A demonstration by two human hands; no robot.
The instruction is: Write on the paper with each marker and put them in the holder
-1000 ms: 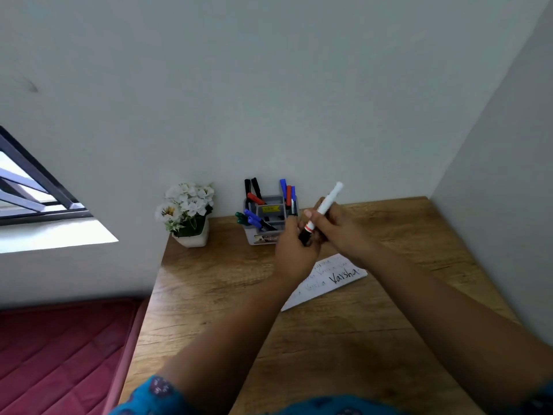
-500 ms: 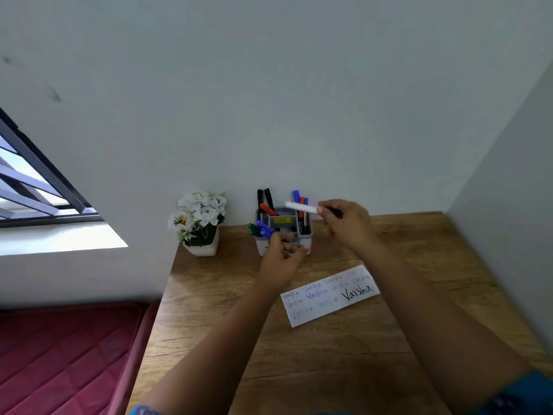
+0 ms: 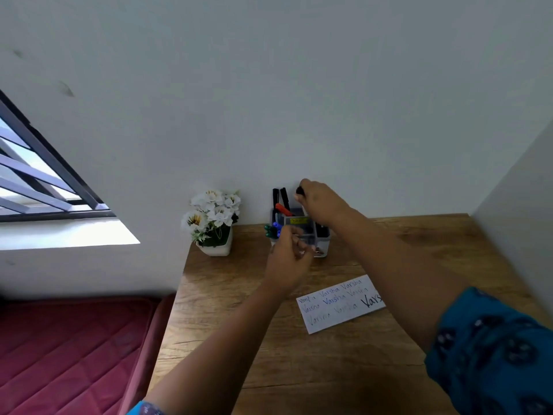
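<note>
Here marker (image 3: pixel 299 191) stands upright, cap up.

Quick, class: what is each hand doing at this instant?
Left hand: fingers loosely curled in front of the marker holder, holding nothing visible.
Right hand: grips a marker above the holder.

Soft daylight entering from window (image 3: pixel 39 175) at left; sill glaring white. Wide-angle bending at edges. Slight motion blur on left hand (image 3: pixel 288 262).
</note>
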